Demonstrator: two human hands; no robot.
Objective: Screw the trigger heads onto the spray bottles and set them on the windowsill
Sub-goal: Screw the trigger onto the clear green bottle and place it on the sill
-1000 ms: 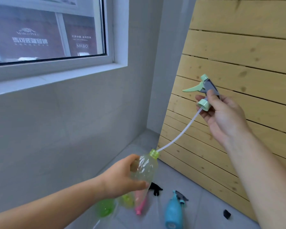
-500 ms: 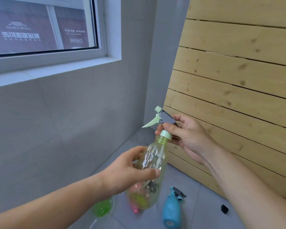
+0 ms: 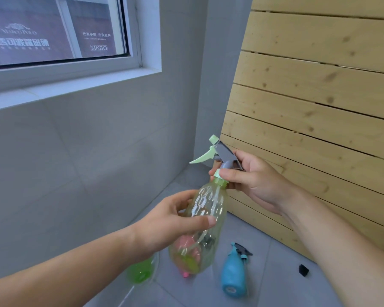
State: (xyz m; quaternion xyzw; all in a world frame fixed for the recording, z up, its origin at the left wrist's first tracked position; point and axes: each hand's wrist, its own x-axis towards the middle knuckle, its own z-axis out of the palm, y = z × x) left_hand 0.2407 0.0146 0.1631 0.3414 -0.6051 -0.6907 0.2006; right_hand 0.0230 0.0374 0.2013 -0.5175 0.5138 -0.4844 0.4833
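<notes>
My left hand (image 3: 175,220) grips the body of a clear yellow-green spray bottle (image 3: 211,209), held tilted in mid-air. A mint and grey trigger head (image 3: 217,154) sits on the bottle's neck, its dip tube inside the bottle. My right hand (image 3: 251,178) pinches the mint collar of that head with thumb and fingers. The white windowsill (image 3: 75,89) runs along the upper left with nothing on it.
On the grey floor lie a blue spray bottle (image 3: 233,271) with a dark head, a green bottle (image 3: 142,271), a pink bottle (image 3: 186,273) seen partly through the held one, and a small black piece (image 3: 303,270). A slatted wooden panel (image 3: 319,107) leans at the right.
My right hand lowered the trigger head, feeding its tube into the bottle, until the head sat on the neck. It now grips the collar. The bottle rose closer to me.
</notes>
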